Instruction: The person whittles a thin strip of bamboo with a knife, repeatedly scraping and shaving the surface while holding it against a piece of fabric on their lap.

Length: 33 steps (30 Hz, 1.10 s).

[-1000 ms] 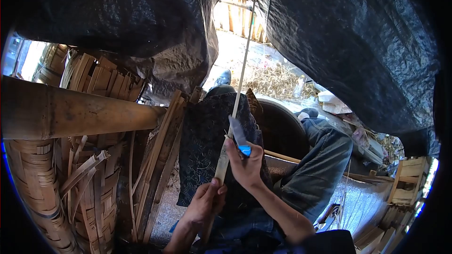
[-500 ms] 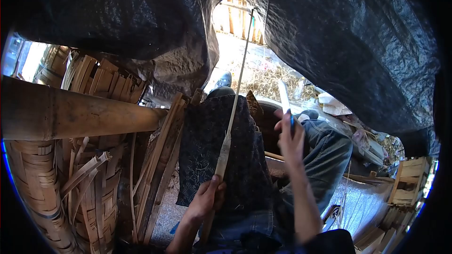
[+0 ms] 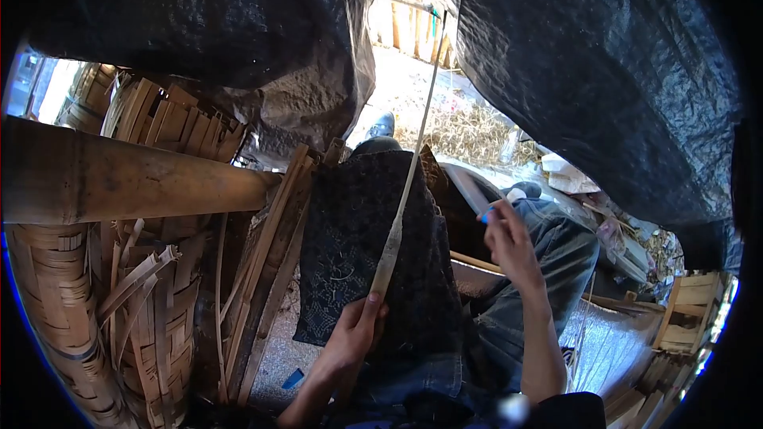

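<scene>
My left hand [image 3: 355, 327] is closed round the wide lower end of a long bamboo strip [image 3: 390, 251]. The strip narrows sharply above the hand and runs up and slightly right toward the bright opening. Beneath it a dark patterned cloth [image 3: 338, 250] lies over my lap. To the right, my right hand [image 3: 511, 242] grips a knife [image 3: 467, 188], its pale blade blurred and pointing up-left, with a bit of blue near the fingers. The blade is apart from the strip.
A thick bamboo pole [image 3: 151, 179] reaches in from the left, above woven bamboo baskets [image 3: 60, 294] and split slats [image 3: 266, 262]. Black plastic sheeting [image 3: 572, 71] hangs overhead. Dry shavings [image 3: 469, 133] cover the ground ahead. A wooden crate [image 3: 687, 310] stands at right.
My right hand has moved down and to the right, and the knife has tipped from nearly upright to leaning left. The bamboo strip and my left hand have shifted slightly right in view.
</scene>
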{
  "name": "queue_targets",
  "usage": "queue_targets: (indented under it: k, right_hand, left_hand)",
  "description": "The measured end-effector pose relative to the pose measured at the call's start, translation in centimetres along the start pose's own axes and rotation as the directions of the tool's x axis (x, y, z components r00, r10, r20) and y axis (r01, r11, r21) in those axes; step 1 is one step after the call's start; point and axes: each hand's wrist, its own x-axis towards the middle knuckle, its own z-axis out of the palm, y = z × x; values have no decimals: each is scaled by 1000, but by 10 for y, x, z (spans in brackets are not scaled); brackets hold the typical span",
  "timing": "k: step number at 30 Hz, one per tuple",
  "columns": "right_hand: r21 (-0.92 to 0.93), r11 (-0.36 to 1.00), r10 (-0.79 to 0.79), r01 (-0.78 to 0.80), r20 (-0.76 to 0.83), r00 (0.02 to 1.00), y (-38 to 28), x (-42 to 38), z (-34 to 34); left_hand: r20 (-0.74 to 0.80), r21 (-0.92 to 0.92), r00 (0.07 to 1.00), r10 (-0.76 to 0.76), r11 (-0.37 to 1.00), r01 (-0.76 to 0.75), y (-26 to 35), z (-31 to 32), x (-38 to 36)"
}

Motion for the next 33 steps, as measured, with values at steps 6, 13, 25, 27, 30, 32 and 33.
queue_targets:
  k: [6, 13, 25, 27, 30, 32, 33]
  right_hand:
    - [-274, 865, -351, 420, 269, 897, -58, 18, 11]
    - [-201, 874, -304, 442, 482, 822, -46, 30, 8]
    - [-319, 889, -40, 329, 662, 749, -92, 33, 1]
    - [-188, 806, -392, 561, 540, 745, -98, 27, -4]
    - [-403, 667, -353, 627, 570, 742, -103, 7, -9]
    - [-443, 637, -329, 631, 584, 742, -93, -4, -10]
    - [-496, 513, -402, 700, 582, 707, -84, -7, -10]
  left_hand:
    - [-114, 235, 965, 234, 951, -203, -15, 12, 9]
    - [-117, 332, 934, 337, 900, -283, -16, 13, 11]
    - [-97, 429, 907, 409, 840, -333, -10, 17, 8]
    - [-95, 398, 925, 367, 866, -302, -11, 14, 9]
    - [-64, 365, 928, 368, 874, -321, -11, 11, 11]
    - [-48, 313, 943, 329, 902, -299, -8, 11, 11]
    - [-45, 310, 944, 325, 903, -296, -9, 9, 12]
